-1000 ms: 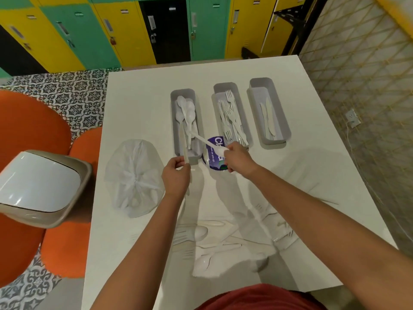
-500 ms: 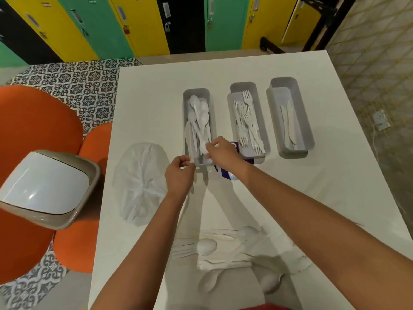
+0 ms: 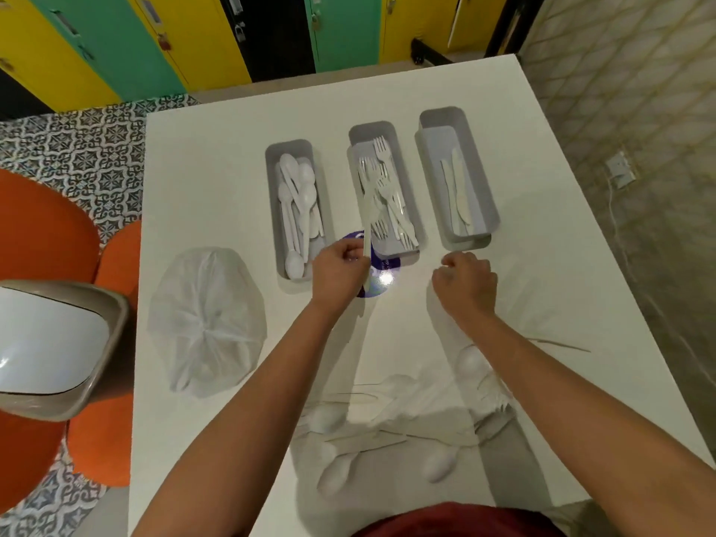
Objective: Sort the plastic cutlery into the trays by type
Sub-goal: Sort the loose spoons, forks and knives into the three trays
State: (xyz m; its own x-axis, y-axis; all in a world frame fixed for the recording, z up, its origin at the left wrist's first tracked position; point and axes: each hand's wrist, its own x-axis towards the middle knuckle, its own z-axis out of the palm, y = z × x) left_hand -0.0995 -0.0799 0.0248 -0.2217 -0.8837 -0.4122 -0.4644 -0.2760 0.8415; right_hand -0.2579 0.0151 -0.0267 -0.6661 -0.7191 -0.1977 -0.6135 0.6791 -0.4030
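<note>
A left hand [image 3: 341, 271] pinches the handle of a white plastic fork [image 3: 367, 211] over the middle tray [image 3: 403, 251] of forks; the right hand [image 3: 465, 284] hangs loosely curled and empty. Risk — the fork tips onto the desk [image 3: 217, 180].

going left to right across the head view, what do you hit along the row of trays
bin → plastic bag → spoon tray → fork tray → knife tray
</note>
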